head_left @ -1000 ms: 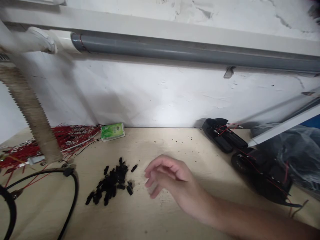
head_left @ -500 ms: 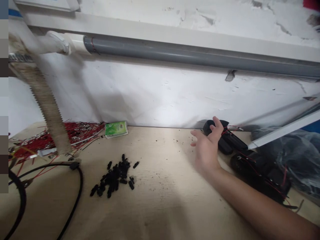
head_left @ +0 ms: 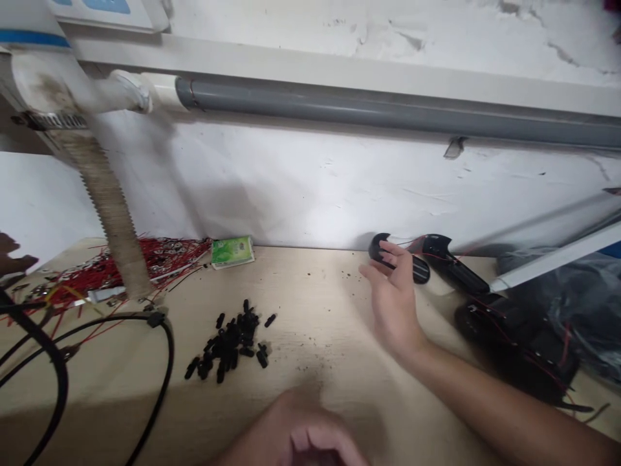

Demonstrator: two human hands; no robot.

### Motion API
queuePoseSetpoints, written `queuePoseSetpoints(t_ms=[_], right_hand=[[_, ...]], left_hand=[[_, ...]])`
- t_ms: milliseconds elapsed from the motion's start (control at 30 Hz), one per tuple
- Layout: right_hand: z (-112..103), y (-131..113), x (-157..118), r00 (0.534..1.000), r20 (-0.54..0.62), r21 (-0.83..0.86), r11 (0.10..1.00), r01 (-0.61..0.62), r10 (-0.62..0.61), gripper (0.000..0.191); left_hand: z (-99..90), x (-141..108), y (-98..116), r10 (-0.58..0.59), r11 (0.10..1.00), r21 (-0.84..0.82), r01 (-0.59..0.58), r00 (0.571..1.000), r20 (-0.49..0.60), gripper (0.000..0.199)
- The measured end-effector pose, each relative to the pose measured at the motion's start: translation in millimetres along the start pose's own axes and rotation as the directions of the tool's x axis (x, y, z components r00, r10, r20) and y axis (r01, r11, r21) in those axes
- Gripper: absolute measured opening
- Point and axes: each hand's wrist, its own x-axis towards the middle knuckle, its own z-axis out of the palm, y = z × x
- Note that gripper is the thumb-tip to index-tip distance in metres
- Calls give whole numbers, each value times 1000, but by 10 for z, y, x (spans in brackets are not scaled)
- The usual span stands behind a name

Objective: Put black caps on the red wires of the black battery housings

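Open right hand (head_left: pixel 395 304) touches a black plastic holder (head_left: pixel 421 268) on the counter (head_left: pixel 315 304); blurred left hand (head_left: pixel 305 433), grip unclear, nears loose black plugs (head_left: pixel 228 343).

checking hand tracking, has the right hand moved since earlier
Yes: the right hand is farther right of the pile of black plastic parts and nearer the wall.

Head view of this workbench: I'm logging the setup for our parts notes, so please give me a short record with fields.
Right hand: fingers over a black plastic holder, grip unclear
Left hand: blurred at the lower edge, contents hidden
Nearby: small black plastic pieces in a heap on the wooden bench top
Rest: red wires, green packet, saw blade, grey pipe
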Motion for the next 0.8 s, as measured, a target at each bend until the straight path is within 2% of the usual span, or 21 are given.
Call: queuePoseSetpoints(t_ms=[100, 167, 233, 333, 400, 500, 567, 600, 633, 700, 733, 767, 800], right_hand=[[14, -30, -115, 995, 77, -47, 996, 75, -71, 48], [17, -53, -198, 981, 143, -65, 988, 143, -133, 35], [11, -81, -302, 952, 230, -58, 974, 220, -201, 22], [-27, -146, -477, 862, 393, -3, 937, 348, -319, 7], [-73, -203, -567, 760, 514, 46, 898, 438, -398, 11], [-149, -286, -617, 524, 671, 145, 787, 600, -524, 21], [-183, -324, -604, 363, 721, 215, 688, 693, -590, 23], [-192, -336, -592, 306, 725, 242, 645, 725, -617, 23], [-197, -340, -580, 269, 723, 260, 611, 747, -637, 22], [-198, -329, -567, 224, 705, 302, 571, 763, -673, 27], [-196, -312, -567, 224, 680, 335, 568, 752, -698, 34], [-193, -290, -572, 249, 642, 371, 578, 726, -725, 43], [-189, -262, -580, 299, 593, 406, 598, 691, -748, 51]], left_hand=[[-8, -82, 16, 36, 995, -93, -37, 999, -16, 35], [37, -147, 82, 29, 995, -98, -35, 998, -54, 33], [118, -189, 151, -6, 999, -44, -2, 981, -193, 37], [234, -196, 218, -59, 998, -51, 41, 890, -453, 51], [264, -172, 244, -48, 991, -132, -39, 802, -596, 55], [242, -119, 293, 55, 957, -151, -249, 665, -745, 78], [213, -90, 330, 106, 946, -120, -300, 638, -762, 87], [203, -80, 344, 105, 947, -118, -299, 633, -767, 88], [198, -74, 352, 93, 949, -123, -290, 631, -770, 88], [198, -73, 344, 64, 953, -136, -272, 618, -784, 86], [201, -76, 330, 62, 953, -134, -272, 607, -792, 86], [204, -79, 311, 69, 952, -126, -279, 597, -799, 87], [207, -83, 291, 82, 951, -115, -287, 593, -801, 88]])
